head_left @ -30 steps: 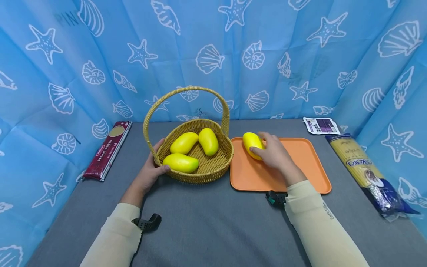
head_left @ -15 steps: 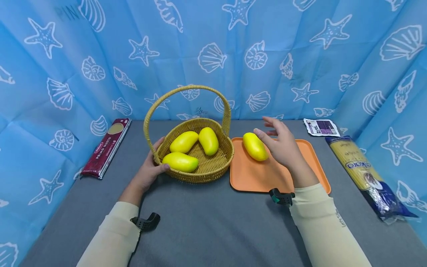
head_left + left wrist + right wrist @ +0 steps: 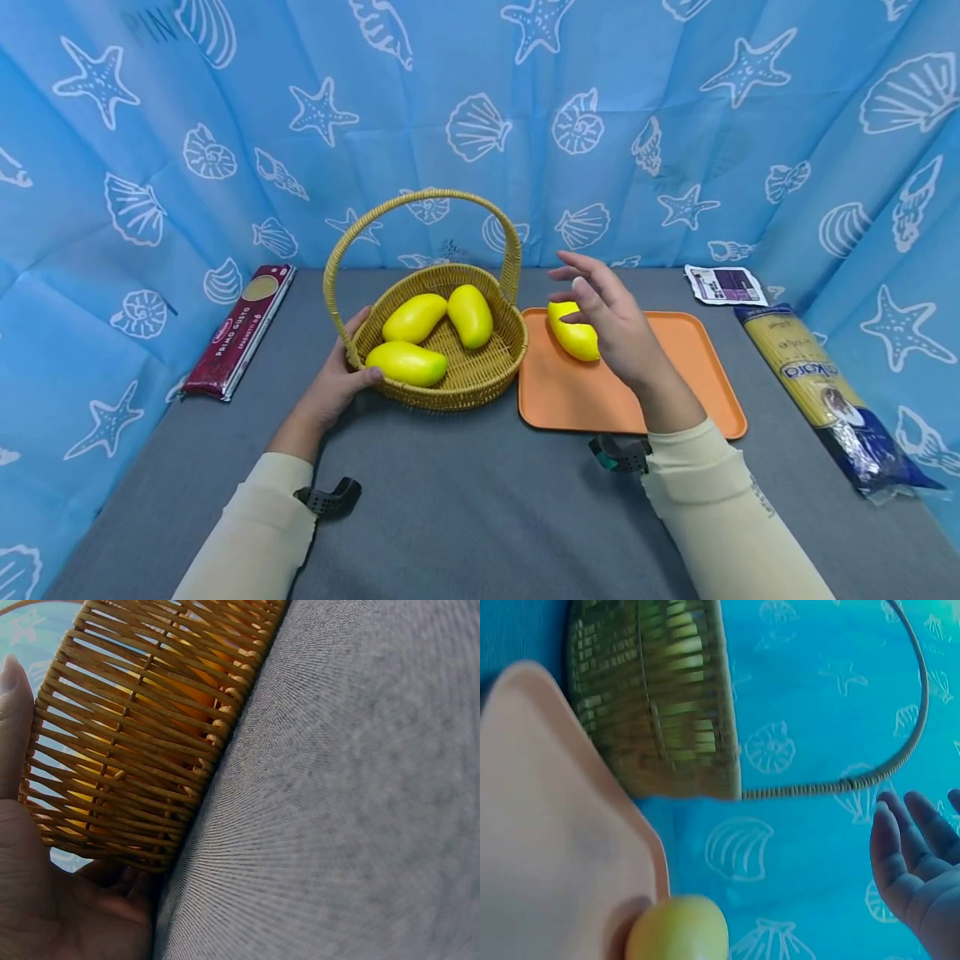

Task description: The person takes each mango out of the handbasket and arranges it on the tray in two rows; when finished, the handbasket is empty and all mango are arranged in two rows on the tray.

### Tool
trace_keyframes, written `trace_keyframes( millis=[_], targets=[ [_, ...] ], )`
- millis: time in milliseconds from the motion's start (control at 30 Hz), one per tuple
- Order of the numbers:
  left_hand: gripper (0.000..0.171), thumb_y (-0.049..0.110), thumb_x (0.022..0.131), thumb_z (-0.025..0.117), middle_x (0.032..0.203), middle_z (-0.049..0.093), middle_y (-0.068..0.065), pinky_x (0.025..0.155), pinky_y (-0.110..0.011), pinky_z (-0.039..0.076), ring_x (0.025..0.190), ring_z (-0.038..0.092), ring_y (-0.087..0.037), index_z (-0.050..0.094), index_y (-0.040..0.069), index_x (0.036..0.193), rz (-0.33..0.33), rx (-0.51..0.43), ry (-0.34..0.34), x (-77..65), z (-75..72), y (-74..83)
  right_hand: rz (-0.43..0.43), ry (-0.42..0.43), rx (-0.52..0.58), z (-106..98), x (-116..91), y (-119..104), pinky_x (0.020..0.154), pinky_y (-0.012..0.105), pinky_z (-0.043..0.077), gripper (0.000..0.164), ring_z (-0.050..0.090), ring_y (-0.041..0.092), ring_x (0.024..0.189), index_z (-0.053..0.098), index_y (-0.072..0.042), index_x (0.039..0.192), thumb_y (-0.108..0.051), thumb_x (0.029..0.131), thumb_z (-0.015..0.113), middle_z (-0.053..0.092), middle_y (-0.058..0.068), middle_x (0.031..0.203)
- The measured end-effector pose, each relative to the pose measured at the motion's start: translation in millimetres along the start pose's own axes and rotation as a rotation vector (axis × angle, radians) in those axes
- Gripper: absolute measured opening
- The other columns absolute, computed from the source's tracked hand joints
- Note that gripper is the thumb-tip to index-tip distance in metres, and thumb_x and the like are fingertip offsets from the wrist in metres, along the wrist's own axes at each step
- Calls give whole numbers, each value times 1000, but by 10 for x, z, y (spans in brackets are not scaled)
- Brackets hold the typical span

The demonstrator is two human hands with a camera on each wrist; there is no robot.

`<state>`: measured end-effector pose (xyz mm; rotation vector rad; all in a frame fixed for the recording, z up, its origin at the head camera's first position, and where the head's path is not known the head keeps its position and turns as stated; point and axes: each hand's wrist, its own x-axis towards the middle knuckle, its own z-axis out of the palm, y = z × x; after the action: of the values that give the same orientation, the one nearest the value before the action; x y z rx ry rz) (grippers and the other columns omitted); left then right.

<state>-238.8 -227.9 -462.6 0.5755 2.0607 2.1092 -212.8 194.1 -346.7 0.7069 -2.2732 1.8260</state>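
A wicker basket (image 3: 487,379) with a tall arched handle holds three yellow mangoes. My left hand (image 3: 333,390) grips its left side, thumb over the rim and fingers around the outside. In the left wrist view that hand (image 3: 45,892) touches the woven wall of the basket (image 3: 150,727). Another mango (image 3: 574,340) lies on the left part of an orange tray (image 3: 573,404). Above it hovers my right hand (image 3: 618,325), fingers apart, holding nothing and partly covering the fruit. The right wrist view shows that hand (image 3: 922,870) apart from the mango (image 3: 679,930).
A dark red spaghetti packet (image 3: 243,333) lies at the left. At the right lie a yellow and blue pasta bag (image 3: 832,400) and a small white and purple packet (image 3: 725,285). Blue shell-print curtains (image 3: 480,125) enclose the grey table (image 3: 465,500).
My right hand has let go of the mango on the tray and risen above it, moving right and then slightly back left. The left hand and basket have stayed in place.
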Motion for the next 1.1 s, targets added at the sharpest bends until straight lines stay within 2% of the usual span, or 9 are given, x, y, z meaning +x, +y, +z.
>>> trace_keyframes(
  millis=[233,367,500,667,800,900,967,1100],
  targets=[
    [88,11,108,67,176,25,-11,112,-31,39,148,34,-32,14,27,177,-6,11,8,6,-7,-9,-13,-135,308,232,10,47,99,46,51,84,53,48,132,36,-3,168,-67,112,39,47,28,153],
    [88,12,108,68,176,25,-9,113,-32,38,148,33,-32,15,27,177,-9,19,6,22,-13,-5,-3,-173,393,401,21,130,98,48,51,95,53,50,132,34,2,167,-73,109,38,47,31,152],
    [89,13,108,69,176,24,-8,112,-33,39,148,33,-32,15,30,177,-20,12,12,15,-10,-1,17,-208,409,578,23,223,102,55,50,92,52,53,133,34,4,165,-70,110,41,51,27,150],
    [89,12,108,68,177,24,-8,112,-33,39,148,34,-31,15,31,177,-27,5,15,4,-17,-11,47,-269,414,776,63,299,109,62,44,92,47,56,139,33,2,166,-70,109,47,48,28,152],
    [89,12,107,69,176,25,-9,112,-33,39,148,34,-32,15,30,177,-18,9,15,8,-17,-17,84,-290,392,910,165,302,111,64,43,94,50,52,140,37,-3,165,-73,105,52,50,27,152],
    [90,13,107,70,176,24,-11,112,-32,39,147,35,-32,15,29,177,-15,14,17,8,-18,-20,116,-304,344,1007,252,293,110,63,44,82,54,42,138,41,-7,165,-66,109,52,55,20,151],
    [90,13,107,70,176,24,-11,112,-32,38,148,34,-31,15,29,177,-18,15,16,6,-19,-22,134,-316,315,1069,304,289,110,63,44,70,56,38,138,43,-9,164,-55,111,52,57,16,150],
    [89,12,108,69,176,25,-9,112,-32,39,148,34,-31,16,31,176,-30,9,19,3,-19,-22,145,-341,253,1181,401,302,110,64,44,58,55,38,138,46,-12,163,-40,113,52,57,13,148]
  ],
)
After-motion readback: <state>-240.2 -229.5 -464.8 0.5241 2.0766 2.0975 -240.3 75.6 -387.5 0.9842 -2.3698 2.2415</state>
